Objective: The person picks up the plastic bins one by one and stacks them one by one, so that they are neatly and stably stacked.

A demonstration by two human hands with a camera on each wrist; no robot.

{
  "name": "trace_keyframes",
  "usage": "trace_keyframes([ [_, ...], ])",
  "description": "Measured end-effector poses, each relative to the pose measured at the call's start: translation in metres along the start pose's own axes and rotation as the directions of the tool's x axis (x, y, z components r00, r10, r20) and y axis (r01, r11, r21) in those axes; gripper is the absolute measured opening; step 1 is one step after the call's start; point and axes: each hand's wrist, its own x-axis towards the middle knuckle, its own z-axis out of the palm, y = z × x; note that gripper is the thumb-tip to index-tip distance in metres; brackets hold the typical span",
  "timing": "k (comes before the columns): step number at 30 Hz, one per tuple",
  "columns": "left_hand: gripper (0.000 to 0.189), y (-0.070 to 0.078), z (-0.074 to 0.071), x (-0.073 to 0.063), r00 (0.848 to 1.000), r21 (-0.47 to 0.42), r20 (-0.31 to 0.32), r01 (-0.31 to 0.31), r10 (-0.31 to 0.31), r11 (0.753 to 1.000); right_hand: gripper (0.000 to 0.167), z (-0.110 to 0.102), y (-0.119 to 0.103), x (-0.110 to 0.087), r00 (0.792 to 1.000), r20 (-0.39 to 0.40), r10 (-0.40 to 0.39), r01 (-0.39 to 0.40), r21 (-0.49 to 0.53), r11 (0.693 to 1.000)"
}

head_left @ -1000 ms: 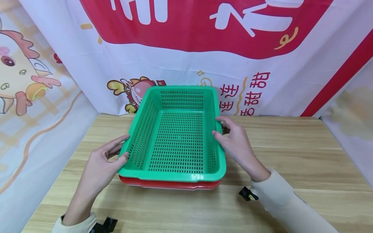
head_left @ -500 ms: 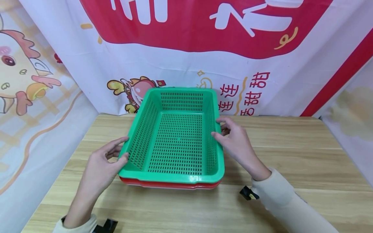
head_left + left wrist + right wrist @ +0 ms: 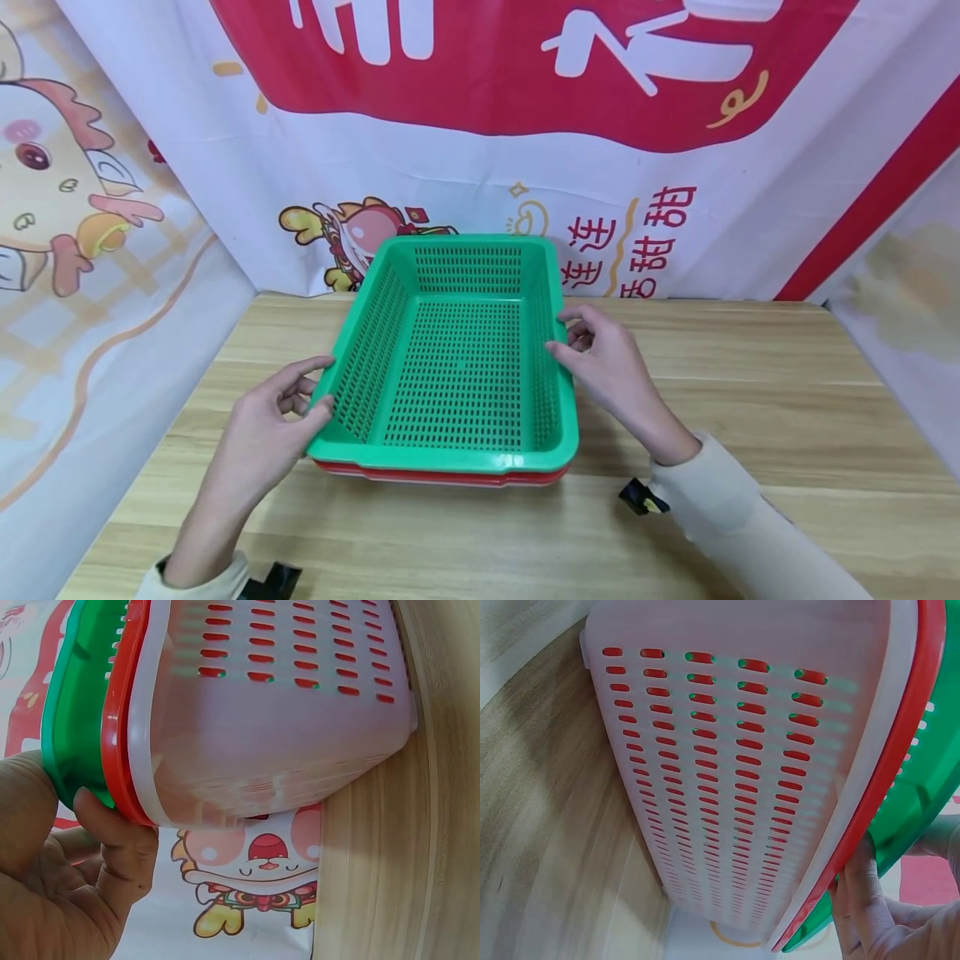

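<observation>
A green perforated plastic basket (image 3: 465, 460) sits nested in a red basket (image 3: 450, 477), and both are stacked inside a whitish translucent basket (image 3: 262, 742) that stands on the table. My left hand (image 3: 262, 433) pinches the green rim on the near left side, thumb over the top and fingers underneath. On the opposite side, my right hand (image 3: 611, 362) grips the right rim in the same way. Both wrist views show a gap between the green rim and the red one, with fingertips right at the red rim. Inside, the green basket holds nothing.
The stack stands on a wooden table (image 3: 750, 400), near its back edge. Behind it hangs a printed white and red cloth (image 3: 480, 158), which the far end of the green basket overlaps in the head view. Another printed cloth (image 3: 150, 250) borders the left side.
The green basket has sunk lower into the red one, its far end dropping most. Both hands keep their hold on its rim and have barely shifted.
</observation>
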Motion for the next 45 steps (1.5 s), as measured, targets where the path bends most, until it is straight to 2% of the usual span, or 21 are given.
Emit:
trace_keyframes([
  [10,0.047,0.000,-0.002,-0.001,0.999,0.074,-0.002,-0.050,0.050,0.996,0.037,-0.004,-0.002,0.001,0.999,0.040,0.020,-0.020,-0.008,1.000],
  [39,0.048,-0.001,-0.005,0.000,0.996,0.148,0.061,-0.068,0.060,0.987,0.036,-0.020,-0.002,-0.007,0.995,0.091,0.031,-0.039,0.081,0.996],
  [45,0.049,0.000,-0.005,0.001,0.994,0.164,0.083,-0.086,0.073,0.983,0.032,-0.028,0.001,-0.010,0.998,0.063,0.016,-0.015,-0.008,1.000],
])
